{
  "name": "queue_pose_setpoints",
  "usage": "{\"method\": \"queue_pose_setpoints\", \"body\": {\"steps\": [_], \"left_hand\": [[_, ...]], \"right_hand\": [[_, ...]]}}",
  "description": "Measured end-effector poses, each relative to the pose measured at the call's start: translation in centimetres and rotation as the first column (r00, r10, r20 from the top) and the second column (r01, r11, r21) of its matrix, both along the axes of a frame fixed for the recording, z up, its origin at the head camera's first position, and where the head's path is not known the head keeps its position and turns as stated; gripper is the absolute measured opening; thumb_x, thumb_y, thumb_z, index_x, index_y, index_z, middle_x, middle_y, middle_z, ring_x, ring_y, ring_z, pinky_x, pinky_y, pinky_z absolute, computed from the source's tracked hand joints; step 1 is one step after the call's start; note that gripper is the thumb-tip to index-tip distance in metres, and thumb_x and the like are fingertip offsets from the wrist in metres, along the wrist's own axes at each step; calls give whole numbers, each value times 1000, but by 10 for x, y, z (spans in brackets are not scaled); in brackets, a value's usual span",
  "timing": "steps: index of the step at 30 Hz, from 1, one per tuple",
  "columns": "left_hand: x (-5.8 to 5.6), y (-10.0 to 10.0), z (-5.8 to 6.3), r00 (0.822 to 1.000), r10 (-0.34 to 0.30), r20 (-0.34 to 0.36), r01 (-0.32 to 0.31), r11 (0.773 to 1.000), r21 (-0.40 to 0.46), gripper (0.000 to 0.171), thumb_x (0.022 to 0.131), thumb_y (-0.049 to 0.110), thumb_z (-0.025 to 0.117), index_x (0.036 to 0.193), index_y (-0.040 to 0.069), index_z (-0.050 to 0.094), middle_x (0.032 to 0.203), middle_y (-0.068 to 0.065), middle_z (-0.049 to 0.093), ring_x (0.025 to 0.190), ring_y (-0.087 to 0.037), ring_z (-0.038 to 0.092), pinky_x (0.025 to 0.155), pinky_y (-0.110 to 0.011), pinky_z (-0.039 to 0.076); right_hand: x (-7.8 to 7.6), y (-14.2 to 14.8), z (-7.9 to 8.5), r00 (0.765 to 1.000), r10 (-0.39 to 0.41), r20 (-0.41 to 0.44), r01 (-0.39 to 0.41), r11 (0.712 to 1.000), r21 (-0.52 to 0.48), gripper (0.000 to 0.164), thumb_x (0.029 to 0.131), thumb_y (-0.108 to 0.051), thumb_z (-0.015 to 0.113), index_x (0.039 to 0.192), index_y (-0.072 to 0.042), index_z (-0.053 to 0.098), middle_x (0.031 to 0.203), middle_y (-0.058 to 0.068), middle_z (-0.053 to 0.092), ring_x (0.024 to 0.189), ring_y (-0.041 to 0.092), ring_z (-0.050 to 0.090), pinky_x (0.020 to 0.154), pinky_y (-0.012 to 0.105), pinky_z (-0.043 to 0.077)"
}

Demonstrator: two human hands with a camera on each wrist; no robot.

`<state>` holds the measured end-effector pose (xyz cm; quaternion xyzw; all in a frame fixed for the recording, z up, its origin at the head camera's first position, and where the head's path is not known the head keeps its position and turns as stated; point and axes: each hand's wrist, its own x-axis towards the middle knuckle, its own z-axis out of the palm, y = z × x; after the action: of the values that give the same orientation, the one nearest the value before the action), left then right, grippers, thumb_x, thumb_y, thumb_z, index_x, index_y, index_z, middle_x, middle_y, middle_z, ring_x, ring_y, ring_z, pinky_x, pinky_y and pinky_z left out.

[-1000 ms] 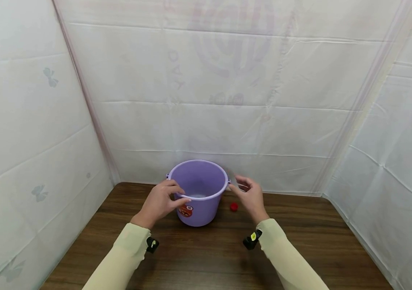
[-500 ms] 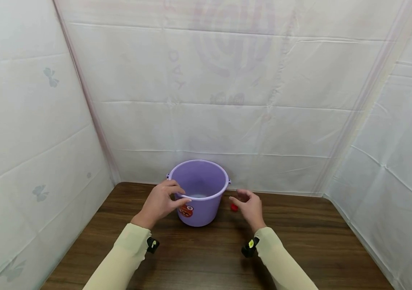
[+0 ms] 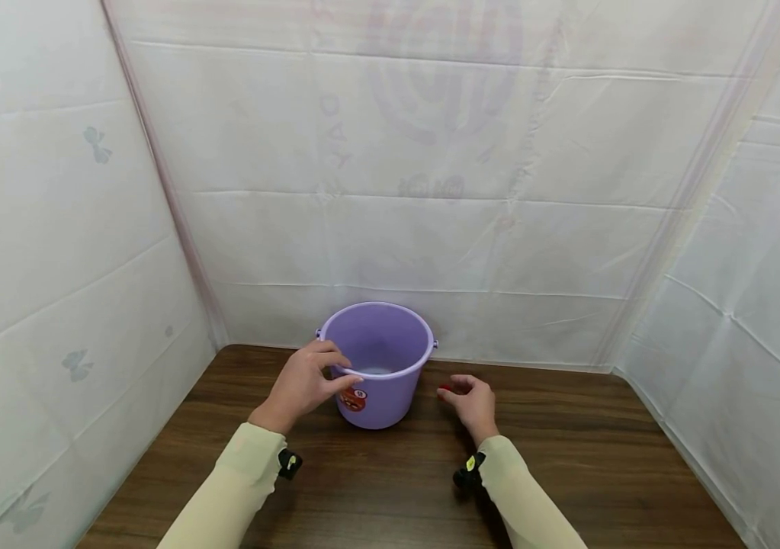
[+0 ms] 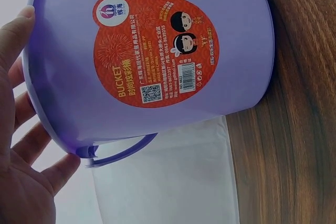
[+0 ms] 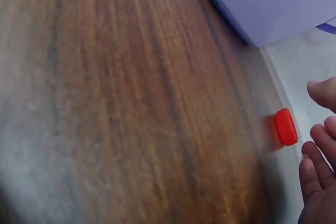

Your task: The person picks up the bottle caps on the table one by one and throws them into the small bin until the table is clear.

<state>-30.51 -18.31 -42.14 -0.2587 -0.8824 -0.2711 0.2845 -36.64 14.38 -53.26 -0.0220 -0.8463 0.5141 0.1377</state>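
A purple plastic bucket (image 3: 390, 400) stands upright on the wooden table, its orange-red label (image 4: 152, 51) readable in the left wrist view. My left hand (image 3: 300, 385) holds the bucket's near rim, with the thumb outside and the fingers reaching over the edge. To the right of the bucket, my right hand (image 3: 475, 404) hovers low with thumb and fingers apart. Just beyond those fingers lies a small red cap (image 5: 286, 127), apparently a bottle cap. In the head view the right hand partly covers it. Nothing is between the right fingers.
The brown wooden table (image 3: 376, 488) carries the bucket close to its back edge. White printed sheeting (image 3: 431, 252) rises behind it and on both sides. Part of the bucket's handle (image 4: 126, 153) hangs along its side.
My right hand has come down from beside the bucket's rim toward the red cap, with its fingers drawing closer around it. The left hand and bucket stay put.
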Motion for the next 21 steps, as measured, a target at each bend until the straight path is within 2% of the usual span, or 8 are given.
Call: {"method": "queue_pose_setpoints", "body": {"steps": [6,21], "left_hand": [[1,1,1,1000,-9,2,9,1000,15,21,77,36,91,83,20,79,88,9,67,82,-14,62,72,-31,55],[2,0,4,1000,-1,23,1,1000,0,21,77,36,91,85,20,79,89,7,68,83,-16,63,73,-31,55]], "right_hand": [[-5,-1,-8,1000,15,-16,-14,998,62,40,78,-20,90,110,-1,76,106,15,77,102,31,70,90,44,55],[-10,-7,-13,999,-36,-14,37,993,110,34,74,-13,90,104,-3,78,103,15,77,102,31,70,93,46,54]]}}
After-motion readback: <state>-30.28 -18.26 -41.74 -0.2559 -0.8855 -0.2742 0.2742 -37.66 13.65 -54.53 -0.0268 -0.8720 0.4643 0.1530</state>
